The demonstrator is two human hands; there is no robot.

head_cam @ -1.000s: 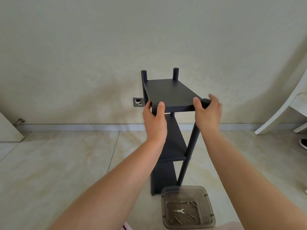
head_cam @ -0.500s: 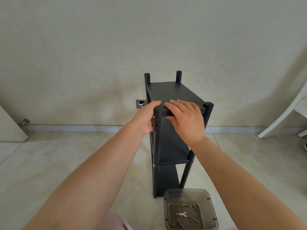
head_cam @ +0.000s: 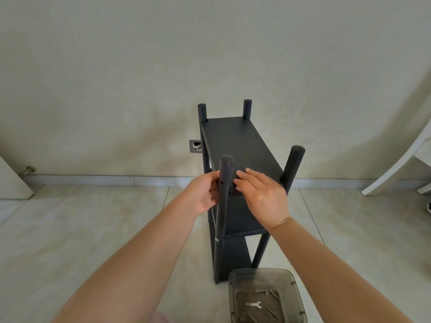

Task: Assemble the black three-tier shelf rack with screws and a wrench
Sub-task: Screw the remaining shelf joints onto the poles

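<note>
Alignment of the top shelf (head_cam: pixel 240 145) with the near-left post (head_cam: pixel 224 199) is judged the step in hand: the post is gripped by the left hand (head_cam: pixel 203 197), while the shelf edge is touched by the right hand (head_cam: pixel 261 197), fingers straight. The shelf rack (head_cam: pixel 235 220) stands upright on the floor (head_cam: pixel 70 229), long axis vertical, shelves running toward the wall; a screw (head_cam: pixel 265 292) from the plastic box (head_cam: pixel 293 285) is called for next at the empty hole (head_cam: pixel 221 182).

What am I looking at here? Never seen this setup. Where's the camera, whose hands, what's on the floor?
No robot: a person wears one wide-angle camera on the head, looking forward and down. The left hand grips the near-left post of a black shelf rack standing on the tiled floor. The right hand rests with straight fingers on the top shelf's front edge. At the rack's foot, a smoky plastic box holds loose screws and a small wrench.
</note>
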